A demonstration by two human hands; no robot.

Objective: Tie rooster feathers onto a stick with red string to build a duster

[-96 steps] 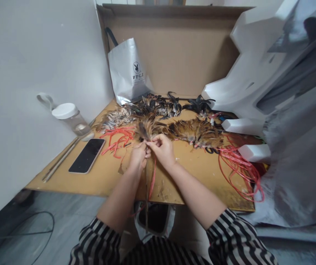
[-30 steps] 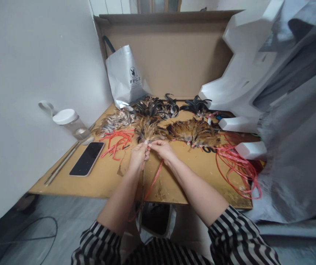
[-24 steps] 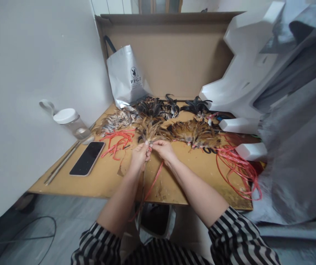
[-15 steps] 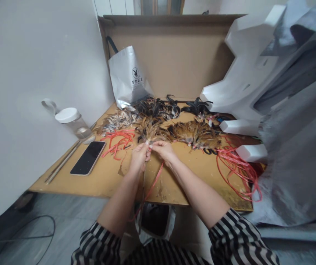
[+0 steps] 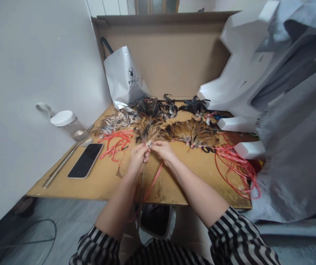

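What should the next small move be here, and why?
Probably draw the red strip snug at the base of the brown feathers: the left hand holds the thin stick just below them, the right hand pinches close beside it, and the strip's tail hangs loose beneath the right hand.

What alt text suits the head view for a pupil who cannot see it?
The left hand grips a thin stick with brown feathers at its upper end; the right hand pinches close beside, a red strip hanging below. More feathers and a phone lie on the table.
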